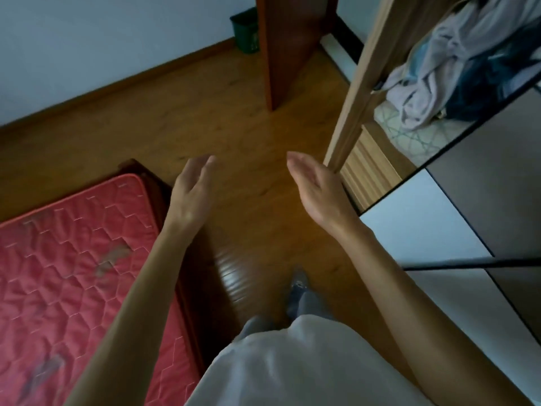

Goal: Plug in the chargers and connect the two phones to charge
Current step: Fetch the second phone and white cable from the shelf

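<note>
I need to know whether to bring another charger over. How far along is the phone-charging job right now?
Nothing looks done: no charger, phone or socket shows in this view. Nothing is in hand either; the left hand and right hand are open and empty above the orange-brown wooden floor, between the red quilted mattress and the mirrored wardrobe door. Finding, plugging and connecting all remain.

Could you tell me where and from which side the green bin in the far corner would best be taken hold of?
Probably by its top rim, coming down from above on its left side. The green bin stands upright against the wall, and the wooden door hides its right edge, so only the left part is open to reach. Both the left hand and the right hand are empty.
</note>
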{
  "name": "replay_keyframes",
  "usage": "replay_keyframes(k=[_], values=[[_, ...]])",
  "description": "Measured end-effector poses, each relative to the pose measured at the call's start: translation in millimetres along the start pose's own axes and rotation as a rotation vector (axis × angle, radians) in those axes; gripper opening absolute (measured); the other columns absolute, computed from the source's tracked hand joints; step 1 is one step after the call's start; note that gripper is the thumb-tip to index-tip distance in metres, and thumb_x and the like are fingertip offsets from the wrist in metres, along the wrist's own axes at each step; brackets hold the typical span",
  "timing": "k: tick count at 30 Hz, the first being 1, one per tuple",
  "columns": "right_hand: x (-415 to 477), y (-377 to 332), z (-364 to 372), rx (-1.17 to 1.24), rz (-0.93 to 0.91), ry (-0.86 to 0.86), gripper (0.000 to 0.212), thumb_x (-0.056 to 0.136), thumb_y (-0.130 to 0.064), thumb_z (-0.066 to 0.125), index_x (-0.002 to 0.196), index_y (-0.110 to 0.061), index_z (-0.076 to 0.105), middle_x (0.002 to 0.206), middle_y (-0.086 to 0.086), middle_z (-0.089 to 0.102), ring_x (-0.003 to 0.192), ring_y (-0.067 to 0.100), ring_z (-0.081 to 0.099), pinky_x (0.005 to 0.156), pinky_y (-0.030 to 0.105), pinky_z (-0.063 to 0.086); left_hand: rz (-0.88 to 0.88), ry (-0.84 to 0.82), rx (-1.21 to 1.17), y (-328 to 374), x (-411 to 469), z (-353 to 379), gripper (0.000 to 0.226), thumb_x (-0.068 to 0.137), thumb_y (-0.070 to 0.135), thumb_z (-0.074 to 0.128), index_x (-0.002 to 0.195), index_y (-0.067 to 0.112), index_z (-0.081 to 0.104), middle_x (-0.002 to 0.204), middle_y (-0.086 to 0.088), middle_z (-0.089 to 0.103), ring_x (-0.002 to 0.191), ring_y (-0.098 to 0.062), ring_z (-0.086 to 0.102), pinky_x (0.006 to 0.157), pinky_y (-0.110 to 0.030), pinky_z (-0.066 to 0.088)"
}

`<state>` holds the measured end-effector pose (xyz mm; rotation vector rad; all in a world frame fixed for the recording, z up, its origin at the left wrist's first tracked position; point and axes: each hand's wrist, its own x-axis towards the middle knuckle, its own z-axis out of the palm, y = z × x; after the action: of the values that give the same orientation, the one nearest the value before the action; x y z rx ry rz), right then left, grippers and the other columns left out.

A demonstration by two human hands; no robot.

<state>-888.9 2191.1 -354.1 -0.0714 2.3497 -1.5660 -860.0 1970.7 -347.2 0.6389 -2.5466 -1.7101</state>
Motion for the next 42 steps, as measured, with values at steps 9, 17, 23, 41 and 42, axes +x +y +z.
replay_keyframes(k=[9,17,23,41,42], values=[[114,-50,20,0.022,-0.093,-0.181,0.042,0.104,-0.044,0.043,0.141,-0.026,0.051,0.141,-0.011,0.055,0.120,-0.005,0.046,0.097,0.013,0.038,-0.102,0.201,-0.043,8,60,-38,0.052,0.096,0.055,0.045,0.136,0.024,0.056,0.135,0.005,0.059,0.127,-0.013,0.052,0.109,-0.041,0.042],[220,-98,81,-0.051,-0.197,-0.281,0.041,0.103,-0.044,0.044,0.139,-0.025,0.053,0.141,-0.009,0.056,0.123,-0.001,0.049,0.104,0.019,0.041,-0.143,0.324,-0.108,-4,141,-95,0.050,0.098,0.051,0.045,0.136,0.021,0.055,0.136,0.003,0.059,0.127,-0.014,0.053,0.110,-0.044,0.041],[312,-166,158,-0.087,-0.268,-0.334,0.044,0.103,-0.043,0.043,0.140,-0.022,0.052,0.143,-0.004,0.055,0.130,0.008,0.050,0.111,0.031,0.040,-0.124,0.401,-0.143,-4,231,-177,0.048,0.099,0.051,0.043,0.135,0.022,0.055,0.134,0.004,0.059,0.126,-0.014,0.054,0.107,-0.040,0.043],[559,-320,367,-0.106,-0.432,-0.577,0.046,0.102,-0.048,0.043,0.141,-0.025,0.051,0.143,-0.007,0.055,0.132,0.007,0.048,0.112,0.036,0.041,-0.176,0.633,-0.130,-15,450,-377,0.053,0.101,0.051,0.040,0.144,0.022,0.047,0.142,0.001,0.054,0.129,-0.013,0.051,0.101,-0.031,0.043],[576,-328,379,-0.110,-0.440,-0.593,0.046,0.102,-0.049,0.043,0.141,-0.026,0.051,0.143,-0.008,0.055,0.131,0.006,0.048,0.112,0.035,0.041,-0.181,0.653,-0.128,-15,466,-386,0.053,0.101,0.051,0.040,0.144,0.022,0.047,0.142,0.001,0.054,0.129,-0.014,0.051,0.101,-0.031,0.043]])
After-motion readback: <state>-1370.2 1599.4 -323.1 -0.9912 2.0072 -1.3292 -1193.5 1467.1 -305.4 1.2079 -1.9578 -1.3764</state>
